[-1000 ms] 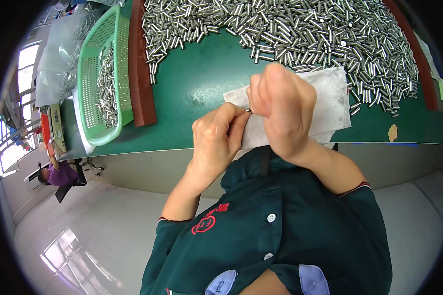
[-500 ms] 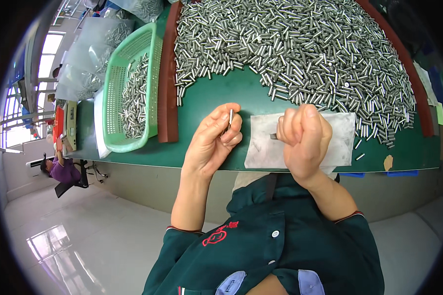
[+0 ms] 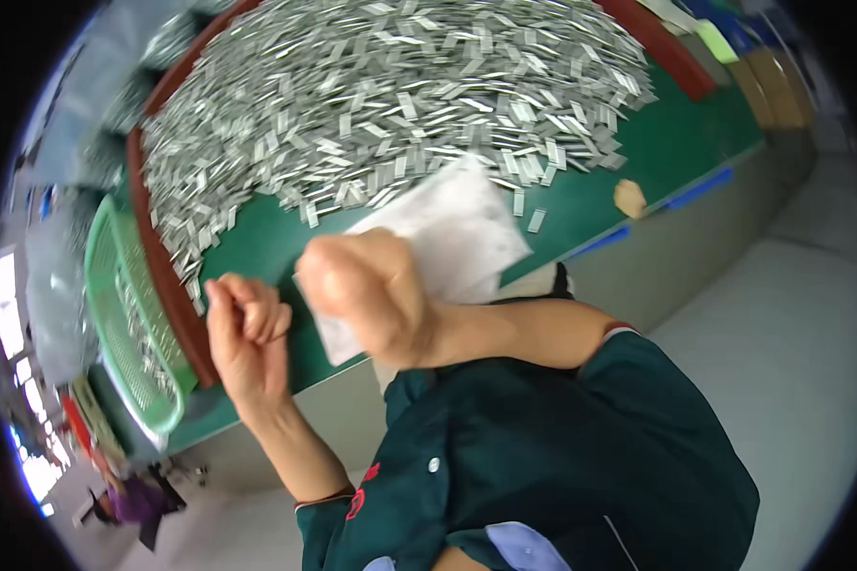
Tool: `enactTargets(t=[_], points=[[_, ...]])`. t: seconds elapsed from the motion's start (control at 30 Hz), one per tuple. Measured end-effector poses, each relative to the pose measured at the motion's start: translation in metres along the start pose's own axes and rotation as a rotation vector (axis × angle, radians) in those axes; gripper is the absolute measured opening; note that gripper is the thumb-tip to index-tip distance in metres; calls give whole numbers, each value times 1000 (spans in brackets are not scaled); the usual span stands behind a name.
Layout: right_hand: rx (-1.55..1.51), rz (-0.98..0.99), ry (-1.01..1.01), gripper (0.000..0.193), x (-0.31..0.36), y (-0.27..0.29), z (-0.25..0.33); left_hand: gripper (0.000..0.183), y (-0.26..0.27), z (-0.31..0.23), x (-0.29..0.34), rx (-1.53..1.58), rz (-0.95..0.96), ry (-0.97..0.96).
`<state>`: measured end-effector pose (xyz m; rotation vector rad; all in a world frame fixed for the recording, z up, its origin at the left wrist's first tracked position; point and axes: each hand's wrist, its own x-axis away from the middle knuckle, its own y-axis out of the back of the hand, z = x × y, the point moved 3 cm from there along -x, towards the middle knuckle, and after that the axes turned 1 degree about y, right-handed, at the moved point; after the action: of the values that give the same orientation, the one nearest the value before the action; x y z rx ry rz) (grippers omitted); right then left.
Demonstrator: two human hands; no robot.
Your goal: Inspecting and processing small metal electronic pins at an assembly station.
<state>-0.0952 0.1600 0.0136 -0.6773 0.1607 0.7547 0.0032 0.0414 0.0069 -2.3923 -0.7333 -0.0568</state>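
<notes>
My left hand (image 3: pixel 249 333) is over the front left of the green tabletop (image 3: pixel 243 249), its fingers curled in toward the palm. Whatever it holds, if anything, is hidden. A closed fist, my right hand (image 3: pixel 367 295) hangs above the left part of a smudged white sheet (image 3: pixel 462 228); its contents are out of sight too. Beyond both hands spreads a large heap of short shiny metal pins (image 3: pixel 390 105), smeared by motion. One loose pin (image 3: pixel 536 221) lies apart near the sheet's right corner.
Red-brown rails (image 3: pixel 167 257) border the heap. Outside the left rail stands a green plastic basket (image 3: pixel 167 414) with more pins, beside clear plastic bags (image 3: pixel 57 295). A small tan scrap (image 3: pixel 628 198) lies near the front edge. A person in purple (image 3: pixel 138 504) sits far left.
The whole view has swung round, turning the table in the picture. My right fist has come closer to my left hand. The pin earlier visible in my left fingers no longer shows.
</notes>
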Motion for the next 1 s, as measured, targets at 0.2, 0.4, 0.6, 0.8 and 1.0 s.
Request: enactTargets(t=[0.2,0.4,0.6,0.8,1.0], points=[[120,-137,469,33,24,21,63,18,-45,8,-16,-452,49,-41],[-27,-164,582,29,53,84,84,11,-121,35,-33,-1180,377,-203],[-31,-307,392,42,59,107,96,14,-160,73,-39,-1853,961,-802],[-58,-326,352,41,59,117,100,29,-166,82,-41,-1986,1099,-646],[-94,-312,317,39,56,120,98,16,-167,77,-47,-1846,1054,-555]])
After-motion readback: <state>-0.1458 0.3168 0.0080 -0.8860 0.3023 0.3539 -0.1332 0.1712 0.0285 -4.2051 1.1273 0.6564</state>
